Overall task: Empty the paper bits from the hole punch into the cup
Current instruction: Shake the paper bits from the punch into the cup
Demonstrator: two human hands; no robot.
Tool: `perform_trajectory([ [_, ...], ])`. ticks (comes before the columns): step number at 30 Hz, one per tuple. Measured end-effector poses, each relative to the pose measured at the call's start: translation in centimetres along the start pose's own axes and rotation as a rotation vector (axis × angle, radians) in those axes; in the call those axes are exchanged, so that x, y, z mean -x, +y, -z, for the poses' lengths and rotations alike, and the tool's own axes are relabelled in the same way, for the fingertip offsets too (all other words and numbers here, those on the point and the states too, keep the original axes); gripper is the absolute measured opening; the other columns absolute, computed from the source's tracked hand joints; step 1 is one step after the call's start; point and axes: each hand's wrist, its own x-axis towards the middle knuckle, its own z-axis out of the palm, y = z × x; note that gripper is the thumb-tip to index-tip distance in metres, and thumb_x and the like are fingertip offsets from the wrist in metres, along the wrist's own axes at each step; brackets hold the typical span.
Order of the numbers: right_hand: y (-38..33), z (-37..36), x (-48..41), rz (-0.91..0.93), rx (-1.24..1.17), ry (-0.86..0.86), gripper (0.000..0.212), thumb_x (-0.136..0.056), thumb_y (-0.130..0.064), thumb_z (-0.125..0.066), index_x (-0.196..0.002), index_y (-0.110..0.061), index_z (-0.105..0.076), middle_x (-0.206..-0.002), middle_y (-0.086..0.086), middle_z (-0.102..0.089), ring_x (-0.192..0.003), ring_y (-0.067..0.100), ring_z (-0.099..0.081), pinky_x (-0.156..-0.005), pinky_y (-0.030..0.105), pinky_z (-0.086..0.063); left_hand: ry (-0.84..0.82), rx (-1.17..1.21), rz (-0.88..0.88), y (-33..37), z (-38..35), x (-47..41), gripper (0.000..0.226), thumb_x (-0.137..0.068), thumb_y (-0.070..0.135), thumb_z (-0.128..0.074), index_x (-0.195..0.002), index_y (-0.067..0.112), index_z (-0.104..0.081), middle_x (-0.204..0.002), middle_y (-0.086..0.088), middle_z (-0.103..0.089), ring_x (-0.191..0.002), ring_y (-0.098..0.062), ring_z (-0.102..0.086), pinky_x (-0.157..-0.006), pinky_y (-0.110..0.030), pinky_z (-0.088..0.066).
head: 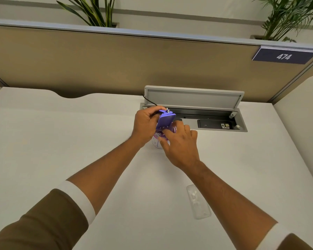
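White bench [61,141] across the frame, tan partition behind, plants at upper left and upper right. Open cable hatch [193,112] at centre, lid propped up. Clear plastic tray [199,202] flat on the bench at lower right, well apart from both hands.

Left hand [145,125] at centre, fingers curled tight around the purple hole punch [165,120], tilted on edge right over the cup [158,139]. White paper dots clinging along the lower edge of the punch. Right hand [179,143] partly closed, fingertips against the underside of the punch and the rim of the cup. Cup upright on the bench, mostly hidden between the two hands.

Dark sign [284,55] at upper right reading "474". Small label inside the hatch, too small to read.
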Motion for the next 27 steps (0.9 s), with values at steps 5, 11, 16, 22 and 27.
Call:
perform_trajectory([
  [5,-0.06,-0.08,0.21,-0.008,-0.019,0.048,0.038,-0.093,-0.054,-0.060,-0.122,-0.029,-0.068,-0.128,0.006,-0.065,-0.108,0.024,-0.060,-0.089,0.043,-0.048,-0.008,-0.035,-0.041,0.13,0.30,0.08,0.027,-0.101,0.013,-0.063,-0.126,0.005,-0.071,-0.123,-0.017,-0.075,-0.100,-0.023,-0.069,-0.083,-0.017,-0.058],
  [11,-0.34,0.06,-0.23,-0.009,0.008,0.020,0.040,-0.096,-0.057,-0.057,-0.124,-0.030,-0.068,-0.127,0.005,-0.064,-0.108,0.023,-0.058,-0.090,0.042,-0.045,-0.018,-0.024,-0.043,0.31,0.24,0.16,0.026,-0.102,0.013,-0.062,-0.125,0.006,-0.071,-0.119,-0.008,-0.074,-0.095,-0.019,-0.069,-0.079,-0.008,-0.056],
  [16,-0.03,0.07,-0.35,-0.017,-0.013,0.081,0.036,-0.093,-0.053,-0.062,-0.119,-0.028,-0.068,-0.124,0.007,-0.065,-0.105,0.025,-0.060,-0.086,0.044,-0.048,-0.015,-0.034,-0.059,0.46,0.43,0.13,0.027,-0.102,0.013,-0.062,-0.126,0.005,-0.071,-0.122,-0.015,-0.075,-0.098,-0.022,-0.069,-0.081,-0.013,-0.057],
  [22,0.26,-0.16,-0.43,-0.029,-0.011,0.060,0.034,-0.094,-0.055,-0.061,-0.117,-0.031,-0.069,-0.124,0.007,-0.065,-0.106,0.025,-0.059,-0.087,0.045,-0.048,0.002,-0.029,-0.042,0.68,0.37,0.08,0.028,-0.102,0.014,-0.061,-0.127,0.003,-0.070,-0.124,-0.016,-0.075,-0.100,-0.023,-0.068,-0.083,-0.015,-0.058],
  [27,0.05,-0.01,-0.42,-0.024,-0.021,0.045,0.038,-0.093,-0.055,-0.059,-0.122,-0.031,-0.067,-0.128,0.007,-0.064,-0.109,0.026,-0.060,-0.089,0.045,-0.047,0.011,-0.008,-0.037,0.47,0.41,0.11,0.027,-0.102,0.014,-0.061,-0.125,0.004,-0.071,-0.119,-0.008,-0.074,-0.098,-0.022,-0.068,-0.079,-0.008,-0.056],
])
